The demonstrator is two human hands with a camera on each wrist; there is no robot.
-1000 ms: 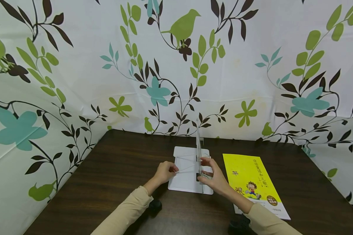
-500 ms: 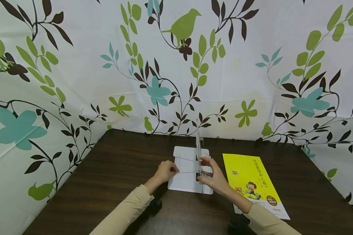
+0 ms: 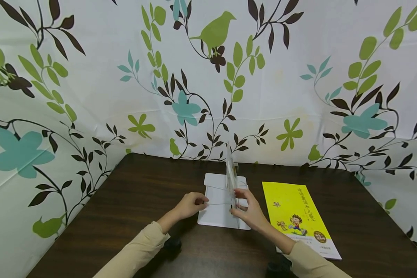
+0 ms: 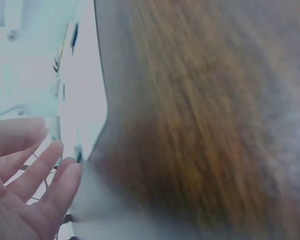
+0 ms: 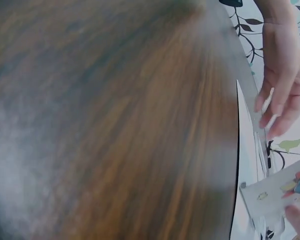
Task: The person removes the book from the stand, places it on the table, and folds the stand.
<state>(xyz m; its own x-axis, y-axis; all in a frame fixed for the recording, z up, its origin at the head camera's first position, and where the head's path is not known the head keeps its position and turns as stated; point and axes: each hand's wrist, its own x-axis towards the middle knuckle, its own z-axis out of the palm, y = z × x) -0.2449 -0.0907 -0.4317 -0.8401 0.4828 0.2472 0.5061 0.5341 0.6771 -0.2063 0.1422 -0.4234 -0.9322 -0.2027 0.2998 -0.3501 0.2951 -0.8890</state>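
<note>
A white book stand has its flat plate [image 3: 217, 214] on the table, with thin wires lying across it. Its upright panel [image 3: 230, 173] leans slightly left and appears almost edge-on from the head. My right hand [image 3: 249, 208] holds this panel near its lower front part, thumb toward me. In the right wrist view, the panel [image 5: 262, 194] bears a small cartoon print. At the plate's left edge is my left hand [image 3: 192, 204], fingertips right by the end of the front wire [image 3: 218, 203]. The left wrist view shows that hand [image 4: 35, 185] with loosely spread fingers.
A yellow picture book [image 3: 285, 200] lies on the dark wooden table [image 3: 135, 193] to the right, partly under my right forearm. Behind the table hangs a white cloth [image 3: 257, 85] printed with leaves and birds.
The front wire, slanted at first beside my left fingers, now lies level across the plate. My left hand has drawn slightly left and loosened. The panel has tilted left with my right hand.
</note>
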